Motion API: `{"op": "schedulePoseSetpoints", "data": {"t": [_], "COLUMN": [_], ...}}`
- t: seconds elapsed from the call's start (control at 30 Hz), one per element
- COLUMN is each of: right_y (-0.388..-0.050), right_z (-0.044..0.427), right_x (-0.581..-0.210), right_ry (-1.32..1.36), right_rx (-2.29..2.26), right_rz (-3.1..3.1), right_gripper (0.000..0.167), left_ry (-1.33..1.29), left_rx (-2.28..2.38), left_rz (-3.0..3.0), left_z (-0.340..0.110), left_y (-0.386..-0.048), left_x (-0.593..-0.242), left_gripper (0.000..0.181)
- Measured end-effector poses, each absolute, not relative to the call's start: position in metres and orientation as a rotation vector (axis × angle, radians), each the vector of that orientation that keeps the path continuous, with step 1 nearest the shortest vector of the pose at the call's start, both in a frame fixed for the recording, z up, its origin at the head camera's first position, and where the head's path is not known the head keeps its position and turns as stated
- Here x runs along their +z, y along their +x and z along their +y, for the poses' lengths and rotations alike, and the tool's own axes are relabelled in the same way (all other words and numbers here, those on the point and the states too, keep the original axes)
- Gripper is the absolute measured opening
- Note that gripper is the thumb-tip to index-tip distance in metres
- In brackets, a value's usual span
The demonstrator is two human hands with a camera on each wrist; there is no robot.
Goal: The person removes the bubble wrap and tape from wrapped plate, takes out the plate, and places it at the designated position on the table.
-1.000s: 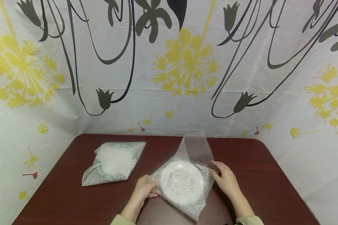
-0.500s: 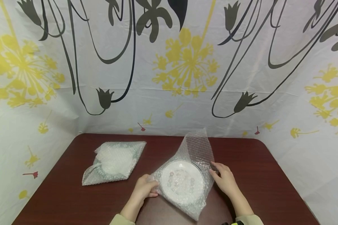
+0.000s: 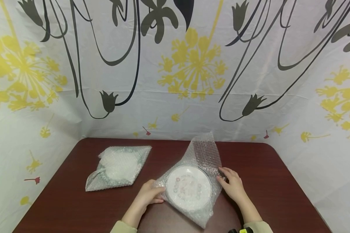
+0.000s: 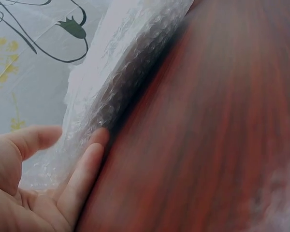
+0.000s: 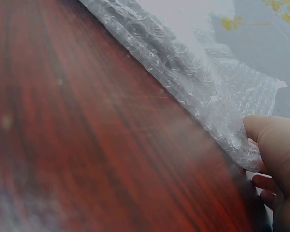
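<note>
A round white plate [image 3: 188, 187] with a dark rim line and faint printed marks lies inside bubble wrap [image 3: 189, 158] at the front middle of the table. At its left corner my left hand [image 3: 148, 194] holds the wrap, thumb above and fingers below. On the opposite side my right hand [image 3: 233, 184] grips the wrap's right corner. The left wrist view has the bubble wrap [image 4: 130, 72] between the left hand's [image 4: 34, 193] thumb and fingers. In the right wrist view, the right hand [image 5: 280, 154] pinches the wrap's corner [image 5: 246, 154]. A loose flap extends toward the back.
A second bubble-wrapped bundle [image 3: 119, 166] with something pale inside lies at the left on the dark red-brown table [image 3: 61, 207]. Patterned white cloth [image 3: 175, 123] rises behind and beside the table. A black and yellow-green item [image 3: 245, 230] shows at the right sleeve.
The wrap's back flap has risen slightly. My left wrist has shifted a little left, and more of the black and yellow-green item shows. Both hands keep their holds.
</note>
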State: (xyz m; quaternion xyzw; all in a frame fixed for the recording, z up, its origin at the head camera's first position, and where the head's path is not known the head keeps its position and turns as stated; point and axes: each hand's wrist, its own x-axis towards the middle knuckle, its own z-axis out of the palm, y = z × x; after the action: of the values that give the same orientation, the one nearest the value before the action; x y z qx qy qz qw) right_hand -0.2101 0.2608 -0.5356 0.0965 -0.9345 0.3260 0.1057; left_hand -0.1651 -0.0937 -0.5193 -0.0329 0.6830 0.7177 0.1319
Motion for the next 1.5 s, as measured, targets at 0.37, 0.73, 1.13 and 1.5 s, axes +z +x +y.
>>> {"op": "schedulePoseSetpoints", "data": {"t": [0.37, 0.73, 1.13, 1.5], "right_y": [-0.2100, -0.2089, -0.2089, -0.2066], "right_z": [0.2619, 0.2629, 0.2630, 0.2635], "right_x": [-0.5359, -0.5373, -0.5380, -0.5373], "right_ry": [0.284, 0.294, 0.292, 0.188], "right_rx": [1.005, 1.021, 1.055, 1.158], "right_rz": [-2.745, -2.718, -2.680, -2.654], "right_gripper": [0.048, 0.046, 0.041, 0.036], "left_ry": [-0.050, -0.087, -0.104, -0.145], "left_rx": [2.040, 2.073, 2.097, 2.100], "left_rz": [1.946, 1.910, 1.869, 1.847], "left_z": [-0.0992, -0.0978, -0.0974, -0.0978], "left_y": [-0.1653, -0.1675, -0.1679, -0.1682], "left_x": [-0.5153, -0.5197, -0.5191, -0.5174], "left_gripper": [0.051, 0.046, 0.055, 0.069]}}
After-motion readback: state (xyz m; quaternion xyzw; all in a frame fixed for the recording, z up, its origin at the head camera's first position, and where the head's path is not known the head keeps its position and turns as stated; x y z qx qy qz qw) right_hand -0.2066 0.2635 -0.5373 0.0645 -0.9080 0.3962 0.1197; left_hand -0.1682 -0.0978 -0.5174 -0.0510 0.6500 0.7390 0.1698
